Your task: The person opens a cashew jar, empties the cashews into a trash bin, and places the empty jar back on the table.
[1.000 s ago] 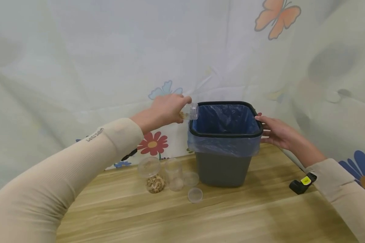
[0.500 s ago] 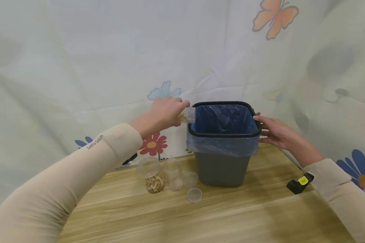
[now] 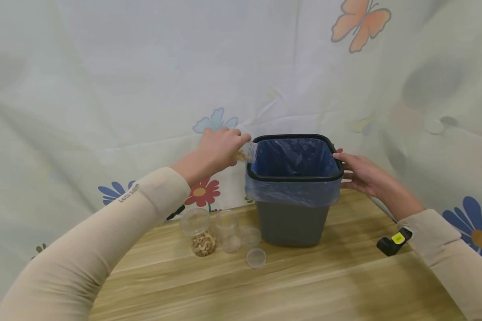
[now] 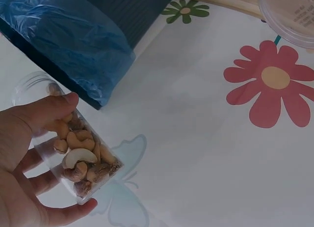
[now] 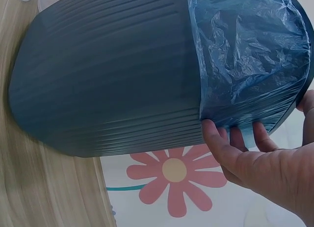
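Holding nut jar | inside left grip | tilted near bin

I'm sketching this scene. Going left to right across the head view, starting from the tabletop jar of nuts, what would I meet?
Jar of nuts, second clear jar, lined grey bin, right hand, black device with a yellow label.

Booth-like setting: butterfly-print cloth behind wood-grain table.
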A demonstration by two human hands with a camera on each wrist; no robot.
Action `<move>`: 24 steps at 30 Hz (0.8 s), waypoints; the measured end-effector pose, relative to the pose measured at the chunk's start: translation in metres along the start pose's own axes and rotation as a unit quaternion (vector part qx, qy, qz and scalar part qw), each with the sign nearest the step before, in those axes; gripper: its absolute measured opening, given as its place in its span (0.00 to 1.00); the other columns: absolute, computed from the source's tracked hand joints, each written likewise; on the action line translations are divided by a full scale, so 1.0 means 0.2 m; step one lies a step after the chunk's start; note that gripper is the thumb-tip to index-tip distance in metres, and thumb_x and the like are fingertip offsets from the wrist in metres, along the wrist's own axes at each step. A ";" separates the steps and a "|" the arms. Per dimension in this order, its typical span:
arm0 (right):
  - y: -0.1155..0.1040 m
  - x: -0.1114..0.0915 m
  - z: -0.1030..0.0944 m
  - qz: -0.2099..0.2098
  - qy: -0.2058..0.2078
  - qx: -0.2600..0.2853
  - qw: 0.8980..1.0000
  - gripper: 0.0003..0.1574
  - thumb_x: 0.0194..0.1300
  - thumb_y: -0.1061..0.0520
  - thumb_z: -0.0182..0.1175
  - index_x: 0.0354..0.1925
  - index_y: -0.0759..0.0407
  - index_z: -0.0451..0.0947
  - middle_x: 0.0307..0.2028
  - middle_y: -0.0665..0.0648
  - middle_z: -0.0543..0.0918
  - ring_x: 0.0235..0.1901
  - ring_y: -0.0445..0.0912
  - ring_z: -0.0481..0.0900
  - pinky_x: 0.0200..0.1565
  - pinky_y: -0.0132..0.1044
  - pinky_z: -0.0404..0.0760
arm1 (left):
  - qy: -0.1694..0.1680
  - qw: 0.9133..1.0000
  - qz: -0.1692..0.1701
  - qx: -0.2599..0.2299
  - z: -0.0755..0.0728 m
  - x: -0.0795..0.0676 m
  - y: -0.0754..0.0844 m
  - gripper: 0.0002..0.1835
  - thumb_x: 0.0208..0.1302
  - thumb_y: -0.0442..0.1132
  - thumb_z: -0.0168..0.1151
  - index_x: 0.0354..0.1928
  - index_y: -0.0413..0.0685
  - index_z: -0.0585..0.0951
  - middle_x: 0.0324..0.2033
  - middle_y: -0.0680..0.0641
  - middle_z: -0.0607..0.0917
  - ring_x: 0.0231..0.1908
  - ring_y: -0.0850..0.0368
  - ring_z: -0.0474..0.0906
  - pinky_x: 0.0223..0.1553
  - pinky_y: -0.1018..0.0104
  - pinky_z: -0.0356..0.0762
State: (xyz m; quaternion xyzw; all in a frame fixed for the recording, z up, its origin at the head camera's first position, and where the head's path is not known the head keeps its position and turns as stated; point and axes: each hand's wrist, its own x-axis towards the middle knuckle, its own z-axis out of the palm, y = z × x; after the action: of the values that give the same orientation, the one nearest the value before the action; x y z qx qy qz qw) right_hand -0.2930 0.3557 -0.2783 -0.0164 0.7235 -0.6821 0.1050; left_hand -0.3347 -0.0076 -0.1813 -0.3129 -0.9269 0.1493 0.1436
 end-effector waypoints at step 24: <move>0.00 0.00 0.01 -0.005 0.006 -0.021 1.000 0.49 0.78 0.34 0.47 0.77 0.65 0.48 0.67 0.63 0.61 0.59 0.47 0.73 0.52 0.38 0.82 | 0.021 0.999 0.028 0.040 -0.04 0.02 0.02 0.30 0.66 0.40 0.70 0.68 0.57 0.71 0.55 0.48 0.80 0.52 0.45 0.75 0.54 0.33 0.72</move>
State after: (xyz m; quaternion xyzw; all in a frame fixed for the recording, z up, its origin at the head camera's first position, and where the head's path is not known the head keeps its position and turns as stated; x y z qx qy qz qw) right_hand -0.2924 0.3534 -0.2788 -0.0183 0.7381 -0.6674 0.0968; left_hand -0.3328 0.0005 -0.1750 -0.3362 -0.9077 0.1836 0.1714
